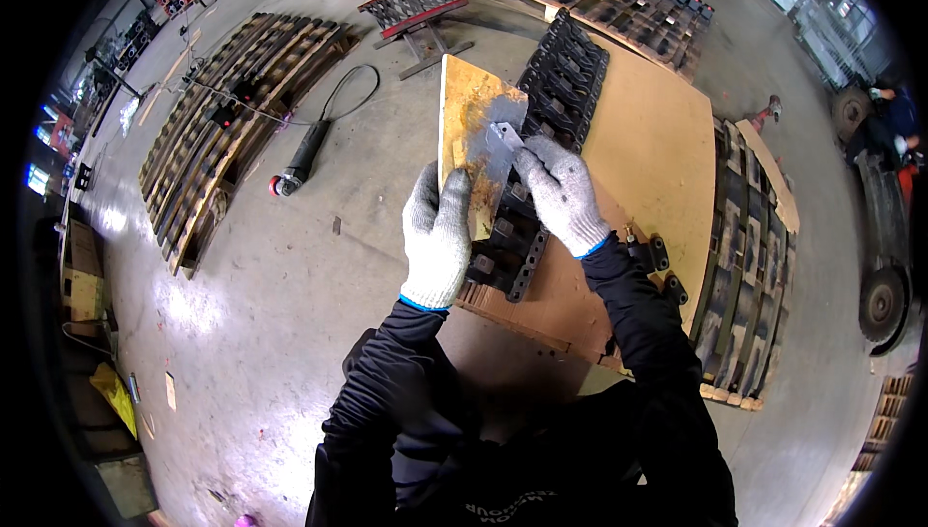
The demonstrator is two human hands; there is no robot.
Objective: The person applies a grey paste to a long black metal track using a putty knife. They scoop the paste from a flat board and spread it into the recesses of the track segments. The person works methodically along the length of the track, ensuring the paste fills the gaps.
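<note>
My left hand (437, 237), in a pale knit glove, grips the lower left edge of a flat rectangular board (469, 131). The board is held tilted and is smeared with yellow-brown and grey paste. Against its right side, my right hand (563, 189), also gloved, pinches a small flat grey scraper (505, 137) that touches the grey patch. Below and behind the board runs a long row of black metal parts (565, 77) with holes, partly hidden by the board and my right hand. It rests on cardboard (652, 131).
An angle grinder (307, 152) with its cord lies on the floor at left, beside a wooden pallet (232, 121). A red-edged rack (414, 10) stands ahead. Small black parts (660, 254) sit right of my right forearm. Another person (894, 121) is at far right near a wheeled vehicle (882, 266).
</note>
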